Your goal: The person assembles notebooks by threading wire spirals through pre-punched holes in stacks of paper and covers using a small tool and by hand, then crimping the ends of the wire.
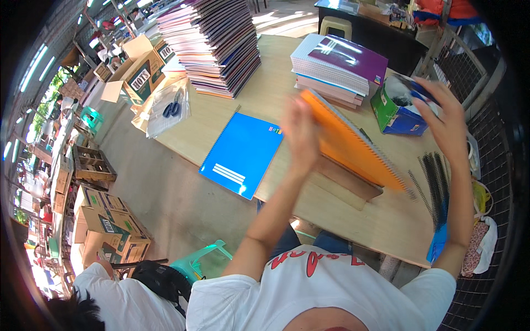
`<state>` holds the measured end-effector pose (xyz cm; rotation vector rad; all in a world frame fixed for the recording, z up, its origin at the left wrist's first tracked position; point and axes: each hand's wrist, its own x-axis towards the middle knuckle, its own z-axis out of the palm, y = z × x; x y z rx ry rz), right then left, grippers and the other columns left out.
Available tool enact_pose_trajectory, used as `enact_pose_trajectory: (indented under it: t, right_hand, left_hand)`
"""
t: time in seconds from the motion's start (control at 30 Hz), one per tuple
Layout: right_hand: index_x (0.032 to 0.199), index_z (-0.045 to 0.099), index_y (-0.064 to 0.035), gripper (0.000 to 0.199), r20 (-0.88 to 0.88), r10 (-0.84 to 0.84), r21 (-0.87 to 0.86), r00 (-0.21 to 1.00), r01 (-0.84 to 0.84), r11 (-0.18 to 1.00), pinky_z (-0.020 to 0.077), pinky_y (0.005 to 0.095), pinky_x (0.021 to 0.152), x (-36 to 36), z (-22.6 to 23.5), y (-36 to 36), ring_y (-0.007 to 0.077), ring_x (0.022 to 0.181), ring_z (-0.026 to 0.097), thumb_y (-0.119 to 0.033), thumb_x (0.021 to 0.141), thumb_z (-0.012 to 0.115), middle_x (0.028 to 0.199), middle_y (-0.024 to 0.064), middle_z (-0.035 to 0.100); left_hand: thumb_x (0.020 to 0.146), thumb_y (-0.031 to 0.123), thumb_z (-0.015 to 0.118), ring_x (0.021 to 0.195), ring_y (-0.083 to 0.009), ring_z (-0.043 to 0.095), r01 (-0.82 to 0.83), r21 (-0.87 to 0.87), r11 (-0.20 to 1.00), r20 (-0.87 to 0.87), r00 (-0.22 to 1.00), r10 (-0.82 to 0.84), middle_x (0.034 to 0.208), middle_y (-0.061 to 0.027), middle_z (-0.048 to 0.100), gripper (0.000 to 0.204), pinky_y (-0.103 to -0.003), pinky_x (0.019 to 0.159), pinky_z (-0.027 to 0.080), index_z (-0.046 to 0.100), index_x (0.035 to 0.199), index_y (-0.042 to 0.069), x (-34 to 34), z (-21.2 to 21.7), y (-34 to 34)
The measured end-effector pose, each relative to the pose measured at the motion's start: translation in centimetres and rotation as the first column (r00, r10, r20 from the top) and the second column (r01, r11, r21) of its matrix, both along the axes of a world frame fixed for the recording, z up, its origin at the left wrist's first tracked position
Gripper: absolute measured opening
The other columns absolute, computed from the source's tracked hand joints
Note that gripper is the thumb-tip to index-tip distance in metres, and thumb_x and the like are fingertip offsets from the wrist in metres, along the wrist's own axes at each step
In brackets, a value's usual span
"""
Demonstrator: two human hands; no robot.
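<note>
An orange spiral notebook (348,140) stands tilted above the table, its coil edge facing right and smeared by motion. My left hand (302,135) is blurred and holds the notebook at its upper left side. Off to the right, my right hand (446,113) is raised, its fingers closed round a blue-handled hand tool (422,92) whose exact kind is blurred. That tool is over a green and blue box (395,113). Below the notebook sits a low brown wooden block (353,179). A blue spiral notebook (243,151) lies flat to the left of my left hand.
A tall stack of spiral notebooks (215,49) stands at the back left; a lower stack (331,69) is behind the orange notebook. Blue scissors (172,107) lie on clear plastic. Loose black coils (436,182) are by my right forearm. Another person (127,300) sits at lower left.
</note>
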<state>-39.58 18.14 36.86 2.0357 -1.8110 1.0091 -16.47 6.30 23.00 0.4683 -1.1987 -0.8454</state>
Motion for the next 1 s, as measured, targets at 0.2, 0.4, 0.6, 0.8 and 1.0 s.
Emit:
enact_pose_trajectory:
  t: [0.2,0.4,0.6,0.8,1.0]
  right_hand:
    - [0.119,0.065,0.0013,0.034,0.12,-0.35,0.22,0.929,0.318,0.922,0.0473,0.0339,0.091,-9.1,-8.5,9.9,0.0243,0.102,0.064,-0.019,0.092,0.066,0.108,0.0136,0.067]
    - [0.118,0.064,-0.0023,0.039,0.12,-0.508,0.393,0.853,0.43,0.813,0.0427,0.0457,0.095,-8.5,-25.4,13.7,0.038,0.113,0.054,-0.023,0.085,0.071,0.114,0.0201,0.06]
    - [0.122,0.062,-0.0031,0.041,0.008,-0.585,0.238,0.811,0.567,0.789,0.0379,0.048,0.103,-5.7,-30.6,14.1,0.0389,0.12,0.048,-0.022,0.086,0.068,0.128,0.0201,0.053]
    - [0.136,0.054,-0.0041,0.062,0.31,-0.321,0.226,0.895,0.258,0.939,0.0363,0.0466,0.109,-1.9,-26.7,12.6,0.0354,0.127,0.047,-0.032,0.085,0.074,0.135,0.0212,0.049]
    - [0.144,0.041,0.0004,0.072,0.712,0.042,0.033,0.701,-0.093,0.995,0.0397,0.0408,0.107,3.4,-27.2,8.4,0.0259,0.124,0.051,-0.021,0.086,0.076,0.138,0.0145,0.049]
  left_hand:
    - [0.099,0.024,0.054,0.08,-0.0288,0.067,-0.073,-0.375,0.924,0.53,0.801,0.278,0.09,-0.0141,0.071,0.019,-0.036,0.072,0.05,0.061,0.103,0.007,9.0,15.5,-9.4]
    - [0.093,0.032,0.05,0.079,-0.0324,0.068,0.209,-0.276,0.938,0.931,-0.183,0.315,0.08,-0.011,0.07,0.021,-0.052,0.084,0.043,0.061,0.102,0.017,8.2,-5.3,-17.8]
    - [0.094,0.027,0.054,0.097,-0.0288,0.06,0.112,-0.308,0.945,0.95,0.094,0.298,0.097,-0.0058,0.065,0.016,-0.049,0.087,0.041,0.062,0.101,0.015,7.9,-17.1,-17.1]
    - [0.098,0.031,0.049,0.107,-0.0334,0.054,-0.027,-0.21,0.977,0.976,0.058,0.212,0.107,-0.0089,0.061,0.022,-0.051,0.091,0.039,0.06,0.104,0.013,7.4,-16.9,-16.6]
    - [0.098,0.031,0.048,0.106,-0.0325,0.054,0.001,-0.181,0.983,0.981,0.067,0.181,0.107,-0.0088,0.061,0.023,-0.051,0.091,0.039,0.06,0.105,0.012,6.6,-16.9,-16.2]
